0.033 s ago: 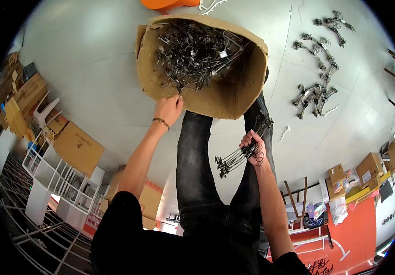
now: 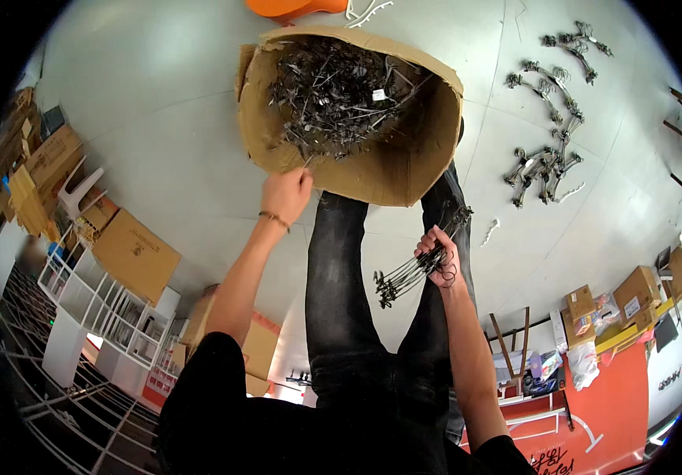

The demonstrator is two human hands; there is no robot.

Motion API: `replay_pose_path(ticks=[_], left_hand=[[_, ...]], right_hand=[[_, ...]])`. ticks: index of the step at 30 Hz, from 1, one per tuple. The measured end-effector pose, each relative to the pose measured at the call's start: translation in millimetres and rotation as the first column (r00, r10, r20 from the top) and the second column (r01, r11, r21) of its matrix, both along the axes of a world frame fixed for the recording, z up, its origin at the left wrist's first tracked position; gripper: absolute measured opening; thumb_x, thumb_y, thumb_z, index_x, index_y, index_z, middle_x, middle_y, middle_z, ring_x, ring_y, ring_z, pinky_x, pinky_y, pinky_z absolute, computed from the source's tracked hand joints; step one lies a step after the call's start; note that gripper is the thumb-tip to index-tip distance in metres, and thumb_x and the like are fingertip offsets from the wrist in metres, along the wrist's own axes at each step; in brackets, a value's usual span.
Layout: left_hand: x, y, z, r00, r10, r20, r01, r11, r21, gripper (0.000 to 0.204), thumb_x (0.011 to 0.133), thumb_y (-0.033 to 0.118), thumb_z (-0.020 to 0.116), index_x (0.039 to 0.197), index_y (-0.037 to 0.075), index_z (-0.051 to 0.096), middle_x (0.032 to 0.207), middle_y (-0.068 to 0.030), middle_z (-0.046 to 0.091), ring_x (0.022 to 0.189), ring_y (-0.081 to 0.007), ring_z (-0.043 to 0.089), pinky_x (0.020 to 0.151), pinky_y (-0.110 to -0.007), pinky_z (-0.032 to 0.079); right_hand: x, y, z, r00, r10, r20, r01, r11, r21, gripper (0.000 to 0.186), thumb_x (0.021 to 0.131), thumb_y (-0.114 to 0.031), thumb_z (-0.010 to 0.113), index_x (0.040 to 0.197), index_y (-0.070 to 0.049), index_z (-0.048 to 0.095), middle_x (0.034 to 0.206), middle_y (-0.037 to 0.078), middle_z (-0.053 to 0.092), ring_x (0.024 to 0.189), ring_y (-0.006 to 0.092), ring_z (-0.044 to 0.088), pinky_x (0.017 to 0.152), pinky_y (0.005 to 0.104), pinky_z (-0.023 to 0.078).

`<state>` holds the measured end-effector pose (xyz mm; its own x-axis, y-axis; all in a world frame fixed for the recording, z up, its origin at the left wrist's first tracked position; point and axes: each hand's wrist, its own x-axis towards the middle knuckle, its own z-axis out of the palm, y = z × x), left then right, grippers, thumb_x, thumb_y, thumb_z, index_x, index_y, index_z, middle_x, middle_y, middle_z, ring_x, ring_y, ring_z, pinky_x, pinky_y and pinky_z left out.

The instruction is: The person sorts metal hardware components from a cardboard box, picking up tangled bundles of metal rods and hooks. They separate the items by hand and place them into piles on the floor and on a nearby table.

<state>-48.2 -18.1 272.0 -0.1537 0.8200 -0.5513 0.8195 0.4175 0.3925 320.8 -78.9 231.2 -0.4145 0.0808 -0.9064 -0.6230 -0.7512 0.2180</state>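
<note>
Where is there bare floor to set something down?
Grey floor left of the open brown cardboard box, and the strip between it and the floor's black wire bundles. Crowded: the box's interior, heaped with tangled dark wires, and among those bundles.

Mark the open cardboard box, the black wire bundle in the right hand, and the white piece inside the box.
Cardboard box point(image 2: 381, 176): head view, bare inner wall near the lower rim.
Wire bundle point(image 2: 407, 279): head view, wires toward its lower-left end.
White piece point(image 2: 379, 95): head view, middle of its face.

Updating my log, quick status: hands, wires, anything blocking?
Left hand at near rim of box, grip unclear. Right hand closed around wire bundle. No obstruction visible.
</note>
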Motion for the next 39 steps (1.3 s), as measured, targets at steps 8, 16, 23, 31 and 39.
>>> replay_pose_path(ticks=[8, 16, 23, 31, 39], left_hand=[[3.4, 20.3, 103.2, 0.863, 0.46, 0.212, -0.477, 0.878, 0.04, 0.043, 0.101, 0.024, 0.052, 0.07, -0.001, 0.036, 0.059, -0.0108, 0.028, 0.057, -0.0184, 0.023, 0.05, -0.037, 0.026], [53.4, -45.6, 73.0, 0.537, 0.768, 0.348, -0.774, 0.613, -0.158, 0.049, 0.105, 0.03, 0.046, 0.065, 0.005, 0.03, 0.056, 0.0027, 0.031, 0.055, -0.0101, 0.026, 0.05, -0.032, 0.024], [82.4, -35.8, 149.3, 0.108, 0.809, 0.578, -0.886, 0.342, -0.313, 0.046, 0.106, 0.031, 0.045, 0.067, 0.014, 0.028, 0.056, 0.0053, 0.026, 0.048, -0.0058, 0.021, 0.044, -0.027, 0.016], [99.6, -50.2, 178.1, 0.728, 0.448, 0.519, -0.476, 0.875, -0.089, 0.039, 0.104, 0.026, 0.046, 0.075, 0.0, 0.041, 0.057, -0.0107, 0.036, 0.049, -0.0238, 0.038, 0.05, -0.035, 0.032], [99.1, -57.1, 231.3, 0.912, 0.025, 0.41, -0.007, 0.999, -0.045, 0.013, 0.092, 0.016, 0.061, 0.095, 0.004, 0.058, 0.108, -0.0177, 0.06, 0.104, -0.0346, 0.057, 0.088, -0.04, 0.046]], right_hand=[[11.3, -3.3, -2.3, 0.999, -0.002, -0.048, 0.002, 1.0, -0.003, 0.028, 0.099, -0.028, 0.056, 0.076, -0.013, 0.054, 0.067, 0.001, 0.05, 0.067, 0.0195, 0.054, 0.071, 0.0374, 0.05], [-9.4, 37.2, 40.0, 0.999, -0.005, 0.054, 0.005, 1.0, -0.003, 0.025, 0.096, -0.024, 0.061, 0.077, -0.011, 0.053, 0.071, 0.004, 0.055, 0.064, 0.0194, 0.057, 0.067, 0.0371, 0.051], [-42.0, 77.8, 87.0, 0.999, -0.017, -0.03, 0.02, 0.996, 0.088, 0.019, 0.096, -0.02, 0.059, 0.091, -0.001, 0.061, 0.092, 0.016, 0.068, 0.07, 0.0219, 0.062, 0.07, 0.0391, 0.054], [-87.4, 129.6, 141.6, 0.975, 0.071, -0.213, -0.027, 0.978, 0.206, 0.039, 0.092, -0.015, 0.052, 0.122, 0.01, 0.053, 0.129, 0.023, 0.058, 0.123, 0.0352, 0.056, 0.105, 0.049, 0.047], [-67.7, 115.0, 173.7, 0.984, 0.005, -0.179, 0.007, 0.998, 0.066, 0.016, 0.094, -0.019, 0.06, 0.089, -0.005, 0.057, 0.077, 0.008, 0.063, 0.081, 0.0262, 0.067, 0.093, 0.0519, 0.055]])
